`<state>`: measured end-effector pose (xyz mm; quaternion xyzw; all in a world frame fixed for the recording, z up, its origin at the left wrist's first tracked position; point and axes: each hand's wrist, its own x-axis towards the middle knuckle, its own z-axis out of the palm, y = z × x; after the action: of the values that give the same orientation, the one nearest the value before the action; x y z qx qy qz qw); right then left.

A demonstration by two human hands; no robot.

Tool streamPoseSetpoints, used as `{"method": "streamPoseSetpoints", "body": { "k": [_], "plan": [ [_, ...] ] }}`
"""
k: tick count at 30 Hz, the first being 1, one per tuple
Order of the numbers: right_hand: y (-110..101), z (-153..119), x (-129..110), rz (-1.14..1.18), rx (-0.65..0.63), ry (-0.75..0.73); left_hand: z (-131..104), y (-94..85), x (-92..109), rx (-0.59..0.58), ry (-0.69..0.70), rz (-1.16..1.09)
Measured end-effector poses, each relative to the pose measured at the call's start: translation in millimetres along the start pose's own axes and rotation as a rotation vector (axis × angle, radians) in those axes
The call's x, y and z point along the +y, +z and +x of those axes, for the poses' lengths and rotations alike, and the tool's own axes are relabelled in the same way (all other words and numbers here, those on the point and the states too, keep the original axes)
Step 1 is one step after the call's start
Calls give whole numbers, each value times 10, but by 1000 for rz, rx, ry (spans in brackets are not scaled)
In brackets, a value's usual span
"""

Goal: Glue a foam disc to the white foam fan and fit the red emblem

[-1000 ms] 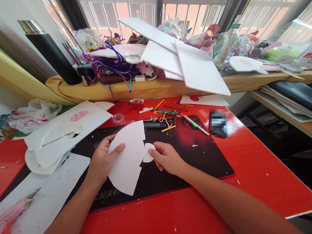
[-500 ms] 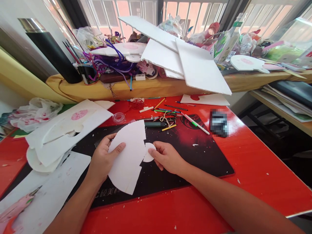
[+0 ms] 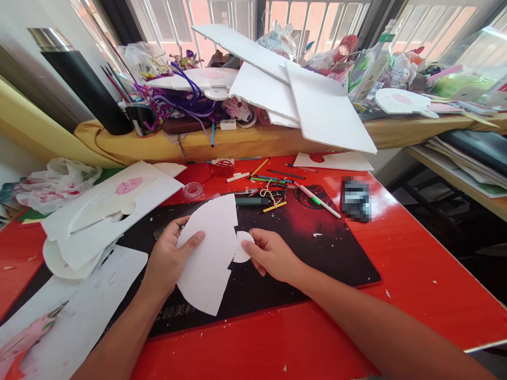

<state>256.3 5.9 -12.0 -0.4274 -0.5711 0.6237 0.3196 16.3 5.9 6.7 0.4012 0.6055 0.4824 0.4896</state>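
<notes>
A white foam board cutout (image 3: 209, 253), rounded on its left side and notched along its right edge, is held above the black desk mat (image 3: 301, 264). My left hand (image 3: 174, 253) grips it by that rounded side, thumb on top and fingers underneath. Between the thumb and fingers of my right hand (image 3: 269, 253) is the small round tab (image 3: 242, 248) at the cutout's right edge. Whether the tab is one piece with the cutout or a separate piece set against it, I cannot tell.
Scissors (image 3: 253, 192), pens and a tape roll (image 3: 193, 190) lie behind the mat on the red table (image 3: 428, 264). More foam board (image 3: 154, 184) is stacked at left. A black flask (image 3: 83, 84) and large white boards (image 3: 325, 105) rest on the back ledge.
Almost nothing differs. Both hands keep their hold on the white cutout and its tab, with only a very slight shift.
</notes>
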Motion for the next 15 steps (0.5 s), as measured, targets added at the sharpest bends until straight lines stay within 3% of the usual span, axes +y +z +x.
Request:
{"method": "streamPoseSetpoints", "body": {
  "k": [15],
  "plan": [
    [-7,2,13,1,-2,-4,-18,-2,-2,3,-19,7]
  ]
}}
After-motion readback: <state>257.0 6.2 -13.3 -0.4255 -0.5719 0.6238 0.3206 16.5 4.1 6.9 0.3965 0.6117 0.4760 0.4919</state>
